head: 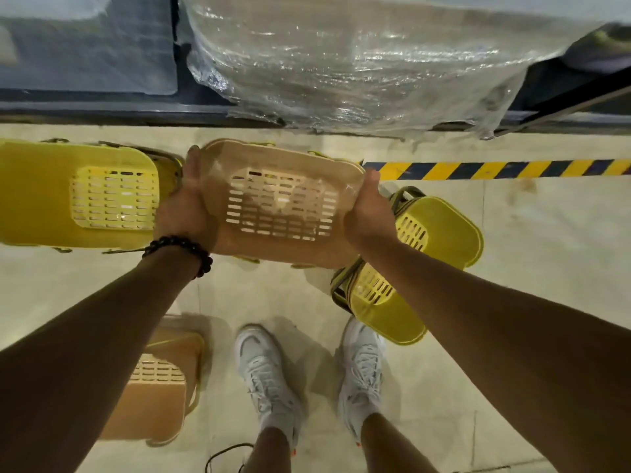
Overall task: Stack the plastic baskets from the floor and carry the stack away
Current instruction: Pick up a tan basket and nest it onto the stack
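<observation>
Both hands hold a tan basket [280, 203] in the middle of the frame. The left hand [186, 199] presses on its left end and the right hand [367, 209] presses on its right end, so it is clamped between them, up off the floor [546, 250]. The basket is turned bottom up. It looks light and stiff, with smooth sides that could slip, so the two short ends are good places to hold.

I count five baskets. Three are yellow: one at the left [75, 196], two at the right [440, 227] [382, 305]. Two are tan: the held one and one at the lower left [160, 380]. There may be more under the held basket, I cannot tell.
</observation>
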Motion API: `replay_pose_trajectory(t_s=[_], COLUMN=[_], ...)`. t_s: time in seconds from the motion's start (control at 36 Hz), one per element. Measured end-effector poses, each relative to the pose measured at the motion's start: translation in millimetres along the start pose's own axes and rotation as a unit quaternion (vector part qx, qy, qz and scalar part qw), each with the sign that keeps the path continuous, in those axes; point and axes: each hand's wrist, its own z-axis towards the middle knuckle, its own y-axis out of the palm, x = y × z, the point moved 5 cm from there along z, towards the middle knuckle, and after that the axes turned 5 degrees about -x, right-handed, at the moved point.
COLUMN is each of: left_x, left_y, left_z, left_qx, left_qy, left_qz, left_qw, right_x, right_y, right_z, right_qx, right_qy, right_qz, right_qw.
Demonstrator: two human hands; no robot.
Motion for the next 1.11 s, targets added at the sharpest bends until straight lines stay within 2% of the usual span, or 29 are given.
replay_pose_trajectory(t_s=[0.11,0.33,0.47,0.56,0.61,0.69,0.81,0.89,1.03,1.11], left_x=[20.4,55.8,65.8,68.9,69.1,67.7,66.6,70.7,104.0,130.0], left_y=[-69.2,-218.0,-272.5,-286.0,-287.8,-283.0,-258.5,-226.6,-162.2,-117.5], left_z=[-29.4,-100.8,-142.3,-157.4,-166.8,-188.8,-214.2,-240.5,-290.7,-313.5], left_qx=[0.032,0.050,0.083,0.082,0.090,0.096,0.109,0.101,0.088,0.080], left_qy=[0.052,0.045,0.037,0.027,0.022,0.012,-0.037,-0.109,-0.172,-0.217], left_qz=[-0.055,-0.140,-0.193,-0.160,-0.142,-0.206,-0.224,-0.218,-0.277,-0.308], left_qw=[0.997,0.988,0.977,0.983,0.985,0.974,0.968,0.965,0.941,0.923], right_x=[-43.9,-136.1,-175.1,-188.5,-191.8,-191.9,-181.7,-167.6,-137.8,-114.1], right_y=[-49.6,-164.9,-217.6,-234.8,-241.0,-243.5,-242.1,-244.4,-253.5,-257.8], right_z=[-37.5,-119.7,-160.0,-174.4,-179.5,-181.8,-175.2,-166.5,-149.6,-136.5], right_qx=[0.003,-0.006,0.012,0.013,0.010,0.000,-0.019,-0.036,-0.098,-0.131], right_qy=[-0.029,-0.061,-0.100,-0.123,-0.129,-0.148,-0.176,-0.199,-0.257,-0.243], right_qz=[-0.014,-0.081,-0.091,-0.102,-0.115,-0.129,-0.173,-0.205,-0.256,-0.297], right_qw=[0.999,0.995,0.991,0.987,0.985,0.980,0.969,0.958,0.927,0.914])
